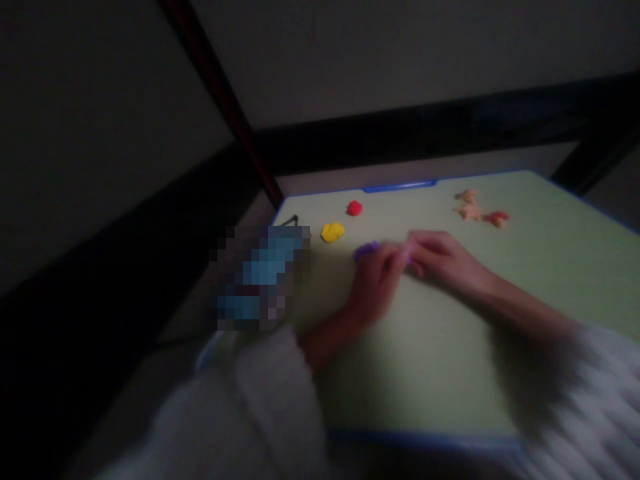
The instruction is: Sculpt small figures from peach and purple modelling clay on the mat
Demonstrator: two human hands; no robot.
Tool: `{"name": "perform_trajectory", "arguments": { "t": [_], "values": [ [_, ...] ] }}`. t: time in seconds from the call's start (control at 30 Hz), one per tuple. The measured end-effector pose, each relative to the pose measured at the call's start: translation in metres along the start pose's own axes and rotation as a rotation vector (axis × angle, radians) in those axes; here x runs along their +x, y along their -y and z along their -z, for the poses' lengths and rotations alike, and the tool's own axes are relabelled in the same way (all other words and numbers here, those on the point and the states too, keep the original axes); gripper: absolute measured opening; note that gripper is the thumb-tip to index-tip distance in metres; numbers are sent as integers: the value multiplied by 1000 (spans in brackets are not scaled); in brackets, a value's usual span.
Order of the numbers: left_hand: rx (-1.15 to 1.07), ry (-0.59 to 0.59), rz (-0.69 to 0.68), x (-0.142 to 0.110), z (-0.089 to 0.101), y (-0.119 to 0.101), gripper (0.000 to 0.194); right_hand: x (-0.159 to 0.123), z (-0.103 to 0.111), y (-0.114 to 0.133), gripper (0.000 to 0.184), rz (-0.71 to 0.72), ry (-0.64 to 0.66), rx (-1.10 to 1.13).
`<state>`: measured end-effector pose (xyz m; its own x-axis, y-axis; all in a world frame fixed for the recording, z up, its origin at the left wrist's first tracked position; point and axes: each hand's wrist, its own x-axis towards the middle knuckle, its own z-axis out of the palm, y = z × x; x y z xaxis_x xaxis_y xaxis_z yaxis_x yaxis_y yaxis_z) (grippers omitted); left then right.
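Pale green table [450,387], blue edges. Pixelated block [265,273] over its left side — contents unreadable. Right hand [445,260] and left hand [375,283] meet mid-table, fingers of both curled in, tips together at a purple bit [409,255]; motion blur, so can't tell which one grips it. Three small pieces [471,213] clustered far right, peach and red. Purple lump [367,251] just beyond left hand, partly hidden — contact unclear. Yellow lump [333,232] farther back, left; red lump [355,208] behind that.
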<state>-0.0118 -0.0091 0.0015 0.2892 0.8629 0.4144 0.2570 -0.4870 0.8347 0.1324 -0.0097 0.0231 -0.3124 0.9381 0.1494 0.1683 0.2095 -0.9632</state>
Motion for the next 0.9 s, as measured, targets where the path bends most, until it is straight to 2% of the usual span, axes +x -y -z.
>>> {"name": "perform_trajectory", "arguments": {
  "t": [0.2, 0.33, 0.43, 0.7, 0.9],
  "values": [
    [-96, -22, 80, 2, 1, 2, 32, -1, -3, 6, 47, 7, -19, 44],
    [-199, -28, 133, 5, 1, 5, 32, -4, -3, 8, 34, 86, 39, 4],
    [-222, -7, 156, 7, 1, 7, 37, -5, -3, 7, 30, 130, 68, -12],
    [-173, 87, 81, 10, 3, 6, 49, -6, -1, 5, 28, 166, 92, -6],
    [-377, 62, 172, 7, -1, 8, 57, -4, -1, 6, 27, 172, 147, 96]
  ]
}}
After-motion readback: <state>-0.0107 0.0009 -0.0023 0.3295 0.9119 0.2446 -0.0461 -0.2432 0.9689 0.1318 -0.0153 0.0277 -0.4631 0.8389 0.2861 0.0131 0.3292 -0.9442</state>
